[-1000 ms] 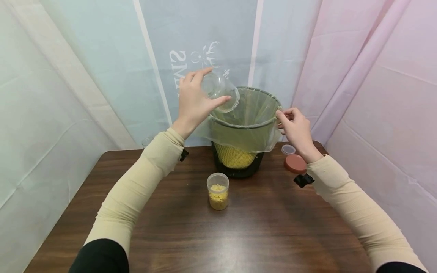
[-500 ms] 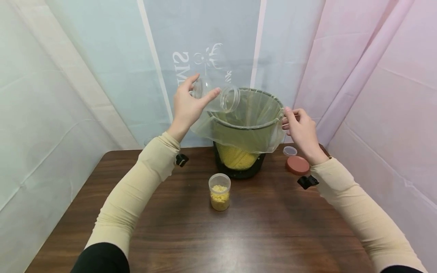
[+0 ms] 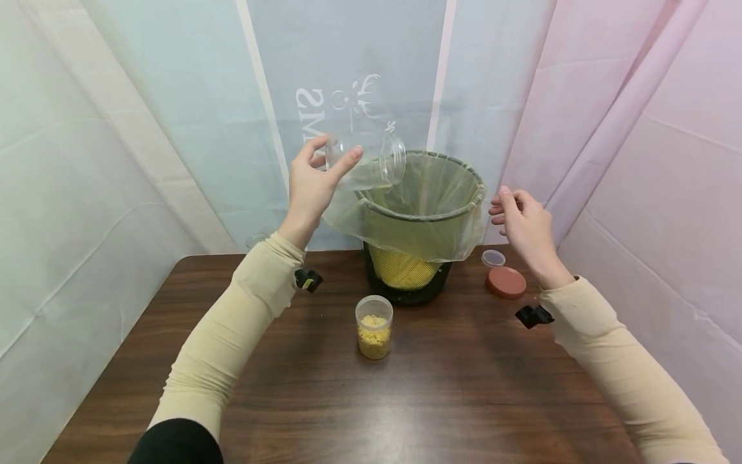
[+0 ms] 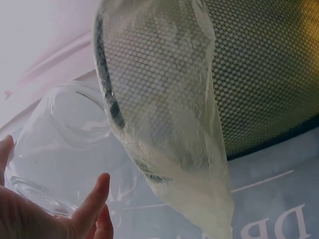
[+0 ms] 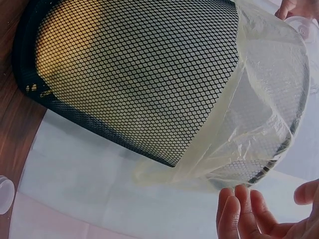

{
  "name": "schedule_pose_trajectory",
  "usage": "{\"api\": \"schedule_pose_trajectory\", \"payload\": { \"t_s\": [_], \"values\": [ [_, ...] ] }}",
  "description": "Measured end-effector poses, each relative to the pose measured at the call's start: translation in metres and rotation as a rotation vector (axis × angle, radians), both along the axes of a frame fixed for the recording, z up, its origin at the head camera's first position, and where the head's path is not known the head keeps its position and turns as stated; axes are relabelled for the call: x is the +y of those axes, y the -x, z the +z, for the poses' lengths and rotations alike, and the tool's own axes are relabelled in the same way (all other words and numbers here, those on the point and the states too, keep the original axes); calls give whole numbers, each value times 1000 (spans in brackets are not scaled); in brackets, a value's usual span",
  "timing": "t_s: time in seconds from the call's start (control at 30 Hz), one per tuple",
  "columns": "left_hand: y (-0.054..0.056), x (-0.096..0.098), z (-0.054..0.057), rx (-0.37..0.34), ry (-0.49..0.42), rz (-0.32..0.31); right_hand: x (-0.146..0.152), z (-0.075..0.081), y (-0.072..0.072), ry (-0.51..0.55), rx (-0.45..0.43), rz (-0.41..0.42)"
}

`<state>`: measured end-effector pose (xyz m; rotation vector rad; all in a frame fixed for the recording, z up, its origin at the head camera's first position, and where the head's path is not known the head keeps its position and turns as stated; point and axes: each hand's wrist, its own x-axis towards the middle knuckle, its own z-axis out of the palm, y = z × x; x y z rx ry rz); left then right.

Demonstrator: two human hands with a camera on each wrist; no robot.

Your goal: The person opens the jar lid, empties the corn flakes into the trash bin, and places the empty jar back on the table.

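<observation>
My left hand (image 3: 313, 183) grips a clear jar (image 3: 368, 161), tipped on its side with its mouth toward the bin and nothing visible in it. A dark mesh bin (image 3: 406, 293) stands at the table's back, lined with a pale translucent bag (image 3: 417, 238) folded over its rim. Yellow stuff shows through the mesh low down. Just right of the rim, apart from the bag, my right hand (image 3: 524, 225) hangs with loosely bent fingers and holds nothing. In the right wrist view those fingers (image 5: 229, 216) are near the bag's edge.
An uncovered clear jar (image 3: 373, 328) with yellow bits stands upright in front of the bin. Right of the bin lie a red-brown lid (image 3: 506, 282) and a small translucent disc (image 3: 493, 258). Another clear round item (image 3: 256, 240) shows behind my left arm. Curtains surround the wooden table (image 3: 324, 399).
My right hand has let go of the bag at the rim and moved away to the right. My left hand has shifted slightly left and down, turning the jar more level.
</observation>
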<state>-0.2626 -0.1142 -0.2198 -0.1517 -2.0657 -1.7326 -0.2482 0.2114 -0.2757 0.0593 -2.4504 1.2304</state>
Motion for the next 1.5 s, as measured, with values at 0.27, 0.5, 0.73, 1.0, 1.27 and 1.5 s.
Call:
{"api": "schedule_pose_trajectory", "payload": {
  "t_s": [0.27, 0.5, 0.73, 1.0, 1.27, 1.5],
  "values": [
    [-5, -2, -3, -21, -226, -130, 5, -1, -4, -29, 3, -8],
    [-10, -2, -8, -10, -422, -220, 8, -3, -7, -63, 1, -22],
    [-19, -3, -12, -1, -532, -247, 11, -4, -10, -105, 6, -30],
    [-23, -9, -22, -41, -664, -294, 12, -4, -13, -158, -1, -40],
    [-24, -17, -37, -47, -766, -347, 14, -8, -16, -194, -20, -41],
    [-28, -24, -48, -54, -869, -363, 19, -13, -17, -198, -29, -42]
  ]
}}
